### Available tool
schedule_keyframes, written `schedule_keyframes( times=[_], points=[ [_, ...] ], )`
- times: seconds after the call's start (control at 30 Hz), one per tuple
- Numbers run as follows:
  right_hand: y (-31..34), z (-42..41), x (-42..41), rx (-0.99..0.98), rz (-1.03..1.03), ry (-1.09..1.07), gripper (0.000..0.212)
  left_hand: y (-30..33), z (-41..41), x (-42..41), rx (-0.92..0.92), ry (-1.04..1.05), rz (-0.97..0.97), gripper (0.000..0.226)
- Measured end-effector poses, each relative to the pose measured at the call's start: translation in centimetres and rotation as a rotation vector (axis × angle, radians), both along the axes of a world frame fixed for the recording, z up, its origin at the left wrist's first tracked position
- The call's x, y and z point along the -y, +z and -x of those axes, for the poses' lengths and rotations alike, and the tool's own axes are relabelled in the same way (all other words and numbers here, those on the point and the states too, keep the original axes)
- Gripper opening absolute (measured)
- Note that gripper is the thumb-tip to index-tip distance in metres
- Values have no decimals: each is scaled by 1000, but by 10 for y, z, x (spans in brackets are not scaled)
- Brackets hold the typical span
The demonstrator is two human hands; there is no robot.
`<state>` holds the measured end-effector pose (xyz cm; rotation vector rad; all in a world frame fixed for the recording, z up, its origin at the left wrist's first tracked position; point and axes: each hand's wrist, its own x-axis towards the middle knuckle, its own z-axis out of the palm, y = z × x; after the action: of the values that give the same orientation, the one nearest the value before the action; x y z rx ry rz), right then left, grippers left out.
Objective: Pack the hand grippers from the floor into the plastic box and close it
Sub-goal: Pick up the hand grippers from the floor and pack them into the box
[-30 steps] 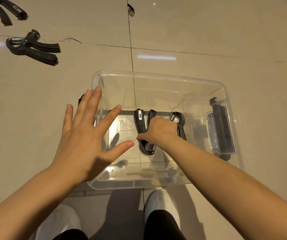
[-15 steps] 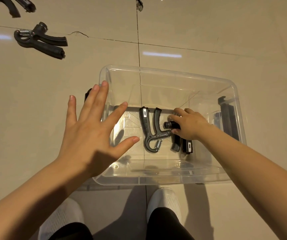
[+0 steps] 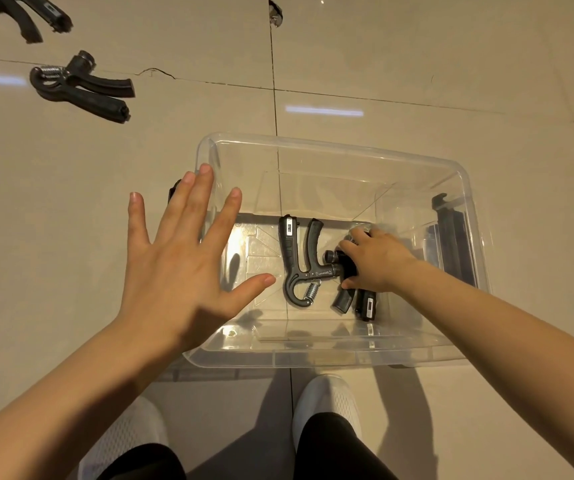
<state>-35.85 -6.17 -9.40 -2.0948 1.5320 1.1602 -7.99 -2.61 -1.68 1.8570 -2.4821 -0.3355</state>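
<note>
**Second gripper set down in the box, two more waiting on the floor**

Nearest the camera, the left hand (image 3: 178, 271) hangs flat over the box's left rim, fingers straight and spread, thumb out toward the box's middle, holding nothing. It has barely shifted over the last second and does not clearly touch the plastic.

Just beyond and to its right, the right hand (image 3: 370, 263) has changed its job. A second ago it was curled over the first hand gripper (image 3: 301, 268) in the middle of the plastic box (image 3: 330, 148); now that gripper lies free on the box floor, handles pointing away, spring toward the near wall. The right hand has moved right and is curled round the second hand gripper (image 3: 356, 299), whose handle ends stick out below the fingers toward the near wall. Whether the grasp is firm or already loosening I cannot tell. That tool sits just right of the first, knob close to its arm.

So two are packed, judging by the layout. Farther off, well left of the open hand, a third hand gripper (image 3: 82, 88) lies on the floor tiles (image 3: 417, 64), and a fourth (image 3: 32, 15) shows partly at the top-left edge. The lid is not plainly in view; closing waits.
</note>
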Motion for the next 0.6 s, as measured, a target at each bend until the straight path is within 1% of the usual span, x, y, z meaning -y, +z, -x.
schedule_keyframes(
  times=[0.23, 0.37, 0.43, 0.47, 0.53, 0.6],
  points=[
    [4, -1, 2, -6, -4, 29, 74, -2, 0, 1, -3, 11, -7, 99],
    [5, 2, -3, 3, 3, -20, 75, -3, 0, 0, -83, 12, -41, 98],
    [9, -2, -5, 41, 49, 0, 79, -2, -1, 0, -117, 13, -53, 95],
    [12, -8, -5, 81, 92, 67, 81, -2, -1, 1, -128, 16, -58, 93],
    [15, -23, -3, 197, 147, 282, 81, -2, -1, 1, -146, 25, -64, 91],
    [9, -41, -2, 255, 100, 439, 79, -2, -1, 1, -158, 31, -67, 90]
  ],
)
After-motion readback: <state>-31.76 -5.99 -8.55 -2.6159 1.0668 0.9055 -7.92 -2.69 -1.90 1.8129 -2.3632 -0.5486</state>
